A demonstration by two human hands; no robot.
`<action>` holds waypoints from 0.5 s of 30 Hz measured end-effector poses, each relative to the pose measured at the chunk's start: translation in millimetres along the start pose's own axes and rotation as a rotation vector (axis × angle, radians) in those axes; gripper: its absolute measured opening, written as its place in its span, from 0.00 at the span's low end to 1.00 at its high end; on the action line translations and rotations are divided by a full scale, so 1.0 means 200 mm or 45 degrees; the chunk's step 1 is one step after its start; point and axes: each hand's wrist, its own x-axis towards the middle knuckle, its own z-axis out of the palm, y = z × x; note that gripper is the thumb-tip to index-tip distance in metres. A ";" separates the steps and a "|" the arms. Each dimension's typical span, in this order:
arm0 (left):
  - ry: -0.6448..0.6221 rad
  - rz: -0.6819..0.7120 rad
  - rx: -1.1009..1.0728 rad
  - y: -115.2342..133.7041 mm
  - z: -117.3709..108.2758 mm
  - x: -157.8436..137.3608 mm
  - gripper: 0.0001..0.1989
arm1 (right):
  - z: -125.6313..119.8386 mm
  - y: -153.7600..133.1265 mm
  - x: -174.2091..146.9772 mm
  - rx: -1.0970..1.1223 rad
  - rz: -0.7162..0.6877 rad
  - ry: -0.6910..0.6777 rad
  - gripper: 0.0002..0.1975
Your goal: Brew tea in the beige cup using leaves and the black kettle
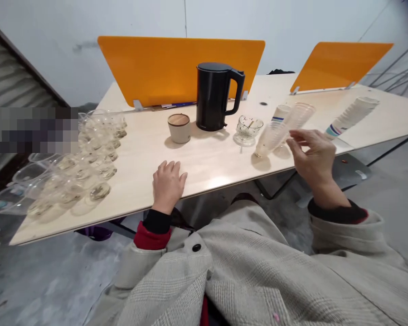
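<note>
My left hand [168, 183] lies flat near the table's front edge, palm down, fingers a little spread, holding nothing. My right hand [313, 156] is raised at the right, thumb and index fingertips drawn together in a pinch. Those fingertips overlap the side of a tall stack of clear plastic cups [279, 131]; whether anything sits between them I cannot make out. Left of that stack stands a ribbed glass bowl [249, 129] with dark bits, perhaps tea leaves, and a thin stick inside. A beige cup [179, 129] with a brown rim stands beyond my left hand.
A black electric kettle [212, 97] stands at the back, before an orange divider [149, 68]. Several clear cups with dark bits in their bottoms [100, 190] crowd the table's left end. Paper cup stacks [355, 115] [280, 112] stand at the right. A grey stool [355, 170] is below.
</note>
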 end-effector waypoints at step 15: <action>-0.065 -0.025 0.062 0.00 -0.01 -0.03 0.24 | 0.14 0.07 0.22 -0.405 0.031 -0.412 0.10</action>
